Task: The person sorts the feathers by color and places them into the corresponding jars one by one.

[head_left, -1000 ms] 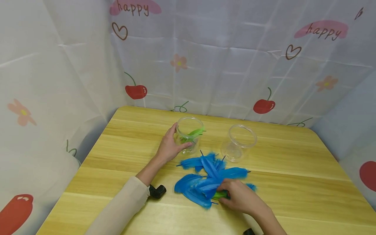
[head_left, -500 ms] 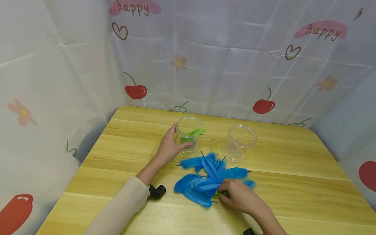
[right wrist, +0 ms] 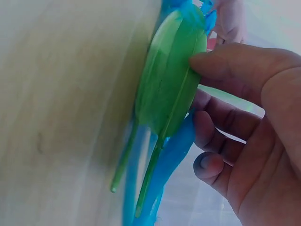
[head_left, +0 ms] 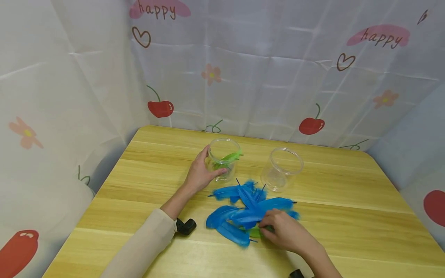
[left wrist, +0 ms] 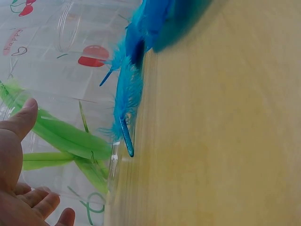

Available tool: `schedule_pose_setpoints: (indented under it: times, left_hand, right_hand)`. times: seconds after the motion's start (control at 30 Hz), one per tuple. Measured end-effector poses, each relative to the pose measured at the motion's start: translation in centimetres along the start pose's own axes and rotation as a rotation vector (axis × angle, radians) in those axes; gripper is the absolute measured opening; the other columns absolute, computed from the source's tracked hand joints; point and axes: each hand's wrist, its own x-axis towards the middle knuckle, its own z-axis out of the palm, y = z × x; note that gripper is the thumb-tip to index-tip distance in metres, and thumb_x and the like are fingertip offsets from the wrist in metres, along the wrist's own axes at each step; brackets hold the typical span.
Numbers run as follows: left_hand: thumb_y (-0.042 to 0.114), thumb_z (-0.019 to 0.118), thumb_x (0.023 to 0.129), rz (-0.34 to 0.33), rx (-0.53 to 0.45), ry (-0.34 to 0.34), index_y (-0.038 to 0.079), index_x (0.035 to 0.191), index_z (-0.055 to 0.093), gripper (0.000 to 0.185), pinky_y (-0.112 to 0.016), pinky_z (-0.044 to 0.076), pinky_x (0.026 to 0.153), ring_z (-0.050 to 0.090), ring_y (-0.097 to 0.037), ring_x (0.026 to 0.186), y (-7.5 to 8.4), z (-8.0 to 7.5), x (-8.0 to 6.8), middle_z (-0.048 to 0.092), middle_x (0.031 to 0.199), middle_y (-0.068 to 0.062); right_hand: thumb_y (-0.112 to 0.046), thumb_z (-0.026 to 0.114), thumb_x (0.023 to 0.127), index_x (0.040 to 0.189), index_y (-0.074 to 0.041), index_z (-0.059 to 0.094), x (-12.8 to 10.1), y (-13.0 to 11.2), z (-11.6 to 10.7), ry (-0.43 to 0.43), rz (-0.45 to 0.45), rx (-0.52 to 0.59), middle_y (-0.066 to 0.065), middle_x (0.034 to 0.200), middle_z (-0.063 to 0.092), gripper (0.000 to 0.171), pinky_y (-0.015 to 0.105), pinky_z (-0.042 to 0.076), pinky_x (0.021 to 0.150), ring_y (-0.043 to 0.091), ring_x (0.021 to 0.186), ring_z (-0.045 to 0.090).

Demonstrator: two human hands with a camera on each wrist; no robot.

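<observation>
Table (head_left: pixel 347 216) bare to R; L hand (head_left: pixel 199 173) wraps jar (head_left: pixel 224 154), R hand (head_left: pixel 283 231) pinches green feather (head_left: pixel 256 232) w/ thumb at blue pile (head_left: pixel 243 212).

Jars (head_left: pixel 224 159) clear glossy plastic. Table (head_left: pixel 347 216) pale wood, smooth, faint sheen. Feathers (head_left: pixel 243 210) soft, fluffy-edged, matt. Backdrop (head_left: pixel 264 77) creased thin plastic sheet. Sleeve (head_left: pixel 146 243) matt cloth.

Head view high over table (head_left: pixel 347 216), wrist views close, sharing feathers (head_left: pixel 243 208)
</observation>
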Motion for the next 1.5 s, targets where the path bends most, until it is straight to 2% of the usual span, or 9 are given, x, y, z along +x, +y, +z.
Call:
schedule_pose_setpoints:
  times: [0.23,0.5,0.7,1.0,1.23,1.5]
  left_hand:
    - [0.04,0.083,0.08,-0.004,0.0,-0.001,0.007,0.156,0.025,0.102,-0.054,0.028,0.113,0.035,-0.034,0.14,0.1,-0.1,-0.1,0.039,0.152,-0.016]
    - [0.04,0.083,0.079,0.002,-0.014,-0.001,0.009,0.156,0.025,0.102,-0.054,0.027,0.114,0.035,-0.032,0.141,0.0,0.0,-0.1,0.04,0.151,-0.014]
    - [0.041,0.083,0.079,0.005,-0.017,-0.002,0.009,0.156,0.025,0.102,-0.054,0.028,0.113,0.036,-0.032,0.14,-0.1,0.1,-0.1,0.04,0.151,-0.014]
    - [0.04,0.083,0.079,-0.002,-0.018,0.001,0.008,0.156,0.025,0.102,-0.054,0.028,0.113,0.036,-0.032,0.14,0.1,0.0,-0.1,0.039,0.152,-0.015]
    - [0.04,0.083,0.08,0.003,-0.016,0.001,0.008,0.156,0.025,0.101,-0.054,0.029,0.113,0.036,-0.033,0.14,-0.1,0.1,-0.1,0.039,0.152,-0.015]
    - [0.041,0.083,0.079,0.007,-0.013,0.001,0.008,0.156,0.025,0.102,-0.054,0.029,0.113,0.037,-0.032,0.14,-0.1,0.0,-0.1,0.04,0.151,-0.014]
  right_hand:
    - [0.0,0.071,0.085,0.086,-0.013,0.077,-0.4,0.0,-0.6,0.018,-0.022,0.091,-0.01,0.086,0.067,0.014,0.027,0.053,0.066,0.006,0.078,0.061]
    - [-0.003,0.07,0.088,0.087,-0.015,0.074,-0.5,-0.1,-1.3,0.022,0.057,0.148,-0.014,0.085,0.065,0.013,0.027,0.053,0.064,0.003,0.077,0.056]
    - [-0.001,0.069,0.088,0.083,-0.018,0.069,-0.6,-0.3,-1.5,0.113,0.114,0.139,-0.017,0.083,0.059,0.017,0.031,0.052,0.067,0.007,0.078,0.054]
    - [0.005,0.07,0.084,0.083,-0.018,0.066,-0.3,0.0,-2.0,0.324,0.091,0.132,-0.019,0.081,0.056,0.024,0.028,0.048,0.06,0.003,0.072,0.051]
    - [0.006,0.072,0.081,0.082,-0.013,0.069,0.2,0.3,-2.9,0.407,0.159,0.133,-0.017,0.071,0.057,0.02,0.022,0.042,0.049,0.001,0.061,0.049]
    - [0.005,0.072,0.082,0.079,-0.012,0.066,1.1,0.4,-3.9,0.478,0.213,0.157,-0.013,0.066,0.054,0.019,0.023,0.041,0.049,0.005,0.057,0.048]
